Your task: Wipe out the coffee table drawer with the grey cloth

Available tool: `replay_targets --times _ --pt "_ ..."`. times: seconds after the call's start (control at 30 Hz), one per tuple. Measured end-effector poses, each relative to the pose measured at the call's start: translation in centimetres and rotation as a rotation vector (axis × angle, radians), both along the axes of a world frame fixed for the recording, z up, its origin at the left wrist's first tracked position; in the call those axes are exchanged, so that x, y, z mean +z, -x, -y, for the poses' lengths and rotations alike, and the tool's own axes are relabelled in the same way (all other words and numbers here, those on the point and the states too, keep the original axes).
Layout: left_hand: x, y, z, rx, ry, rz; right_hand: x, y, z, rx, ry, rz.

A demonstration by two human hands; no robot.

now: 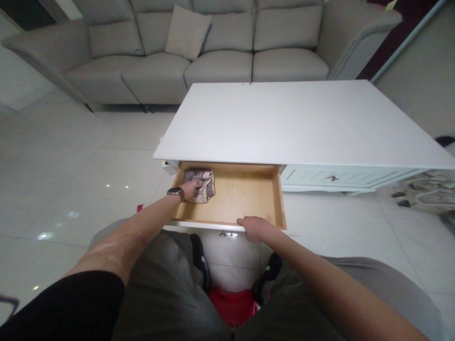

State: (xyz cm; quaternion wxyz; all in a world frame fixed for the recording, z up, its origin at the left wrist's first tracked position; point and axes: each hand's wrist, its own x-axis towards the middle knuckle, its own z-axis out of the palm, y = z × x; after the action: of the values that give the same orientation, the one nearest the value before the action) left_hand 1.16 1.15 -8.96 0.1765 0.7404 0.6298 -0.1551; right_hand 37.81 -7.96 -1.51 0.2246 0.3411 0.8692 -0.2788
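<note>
A wooden drawer is pulled out of the white coffee table. Inside its left end lies a folded patterned cloth in brown and cream. My left hand, with a watch on the wrist, reaches into the drawer and has its fingers closed on the cloth, partly covering it. My right hand grips the top edge of the drawer front, right of the small metal knob.
Beside the open drawer is a closed one with its own knob. A grey sofa with a beige cushion stands behind the table. My legs straddle a red object on the tiled floor. Bundled pale fabric lies at right.
</note>
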Motion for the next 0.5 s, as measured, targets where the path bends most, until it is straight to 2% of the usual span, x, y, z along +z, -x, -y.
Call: replay_targets --times 0.13,0.23,0.5 --pt "-0.5 0.2 -1.5 -0.049 -0.024 -0.009 -0.1 -0.1 0.1 -0.003 0.0 -0.013" --pt "-0.3 -0.3 -2.1 -0.086 -0.01 -0.051 0.1 0.0 0.1 -0.002 0.008 -0.007" --pt "1.1 -3.8 -2.1 -0.156 -0.037 -0.138 0.4 0.5 0.0 -0.008 0.031 0.015"
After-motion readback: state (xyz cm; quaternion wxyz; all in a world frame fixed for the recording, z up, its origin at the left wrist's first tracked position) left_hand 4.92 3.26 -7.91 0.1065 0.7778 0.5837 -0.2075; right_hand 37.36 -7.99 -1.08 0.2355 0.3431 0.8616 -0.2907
